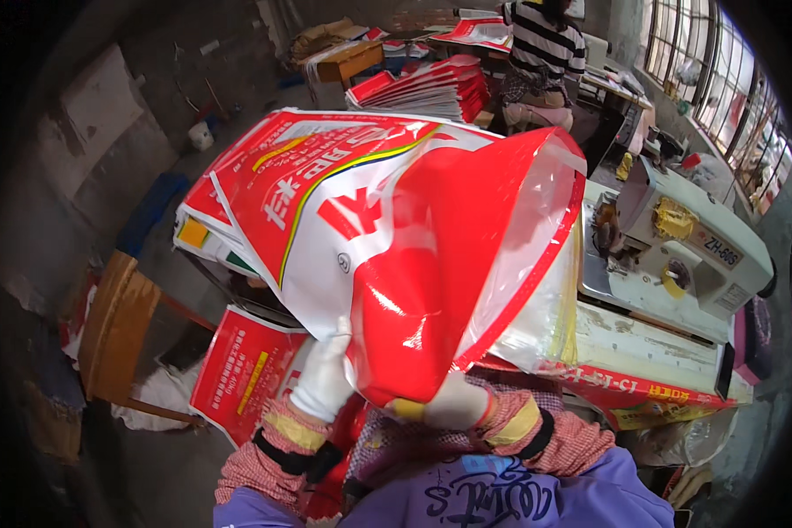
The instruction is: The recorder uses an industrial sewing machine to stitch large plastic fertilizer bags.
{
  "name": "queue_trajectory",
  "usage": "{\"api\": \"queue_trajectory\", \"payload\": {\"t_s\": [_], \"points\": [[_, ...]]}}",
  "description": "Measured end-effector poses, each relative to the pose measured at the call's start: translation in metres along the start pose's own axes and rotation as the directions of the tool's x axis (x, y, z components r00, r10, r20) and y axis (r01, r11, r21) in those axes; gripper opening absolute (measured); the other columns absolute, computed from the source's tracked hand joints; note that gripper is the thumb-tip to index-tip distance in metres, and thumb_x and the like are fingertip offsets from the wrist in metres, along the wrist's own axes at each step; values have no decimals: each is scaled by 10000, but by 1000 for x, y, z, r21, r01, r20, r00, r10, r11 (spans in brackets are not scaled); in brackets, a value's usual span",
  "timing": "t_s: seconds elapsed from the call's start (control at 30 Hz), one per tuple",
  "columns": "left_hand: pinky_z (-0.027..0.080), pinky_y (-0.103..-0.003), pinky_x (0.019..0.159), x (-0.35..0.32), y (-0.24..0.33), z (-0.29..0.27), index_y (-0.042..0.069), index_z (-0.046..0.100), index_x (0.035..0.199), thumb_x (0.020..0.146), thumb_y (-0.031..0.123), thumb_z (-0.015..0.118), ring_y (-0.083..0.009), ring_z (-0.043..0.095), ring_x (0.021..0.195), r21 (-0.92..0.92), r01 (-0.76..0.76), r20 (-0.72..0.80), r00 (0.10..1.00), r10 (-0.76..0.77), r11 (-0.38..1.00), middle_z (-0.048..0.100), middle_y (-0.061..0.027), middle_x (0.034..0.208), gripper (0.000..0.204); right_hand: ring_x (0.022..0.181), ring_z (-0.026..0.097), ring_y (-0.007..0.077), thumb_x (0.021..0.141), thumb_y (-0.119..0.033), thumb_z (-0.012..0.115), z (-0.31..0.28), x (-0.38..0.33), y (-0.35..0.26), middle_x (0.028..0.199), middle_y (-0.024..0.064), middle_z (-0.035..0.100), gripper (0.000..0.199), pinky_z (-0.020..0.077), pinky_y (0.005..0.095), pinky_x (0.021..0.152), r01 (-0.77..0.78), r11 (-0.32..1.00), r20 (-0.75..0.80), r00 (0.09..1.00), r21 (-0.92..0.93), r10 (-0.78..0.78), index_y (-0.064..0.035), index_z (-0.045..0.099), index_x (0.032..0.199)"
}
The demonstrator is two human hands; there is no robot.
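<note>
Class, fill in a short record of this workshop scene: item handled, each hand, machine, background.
Item: bag, red and white, wide opening facing right
Left hand: white glove, thumb against the bag
Right hand: white glove, at the bag's near edge, partly hidden
Machine: white, on the right
Background: stacked bags; person in striped top

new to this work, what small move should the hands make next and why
Probably draw the right hand gently rightward to flatten the red-and-white sack: its middle bulges and its mouth gapes on the right, while the left hand steadies the near edge.
</note>
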State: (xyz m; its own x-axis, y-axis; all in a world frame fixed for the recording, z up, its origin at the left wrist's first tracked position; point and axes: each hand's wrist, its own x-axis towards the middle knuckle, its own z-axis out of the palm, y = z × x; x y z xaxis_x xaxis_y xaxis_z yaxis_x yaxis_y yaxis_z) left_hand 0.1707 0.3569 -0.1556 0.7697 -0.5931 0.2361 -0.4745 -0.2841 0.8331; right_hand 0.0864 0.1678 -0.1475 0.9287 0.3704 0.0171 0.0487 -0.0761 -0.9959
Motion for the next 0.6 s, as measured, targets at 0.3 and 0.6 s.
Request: {"api": "queue_trajectory", "payload": {"t_s": [0.3,0.6], "points": [[442,-247,738,-117,-41,-129,-31,574,949,913,211,443,-86,530,848,-376,292,-322,849,-420,879,588,-36,929,277,1061,524,313,830,-517,482,-89,-25,-31,1160,158,527,575,442,473,878,297,601,-365,931,742,-9,-44,476,1157],[467,-261,682,-324,7,-179,-49,542,1054,893,285,498,-120,579,800,-313,381,-732,487,-477,870,616,-67,916,373,997,575,297,873,-276,453,52,122,-24,1126,138,565,391,460,512,847,-397,684,101,897,613,430,-43,446,1187]]}}
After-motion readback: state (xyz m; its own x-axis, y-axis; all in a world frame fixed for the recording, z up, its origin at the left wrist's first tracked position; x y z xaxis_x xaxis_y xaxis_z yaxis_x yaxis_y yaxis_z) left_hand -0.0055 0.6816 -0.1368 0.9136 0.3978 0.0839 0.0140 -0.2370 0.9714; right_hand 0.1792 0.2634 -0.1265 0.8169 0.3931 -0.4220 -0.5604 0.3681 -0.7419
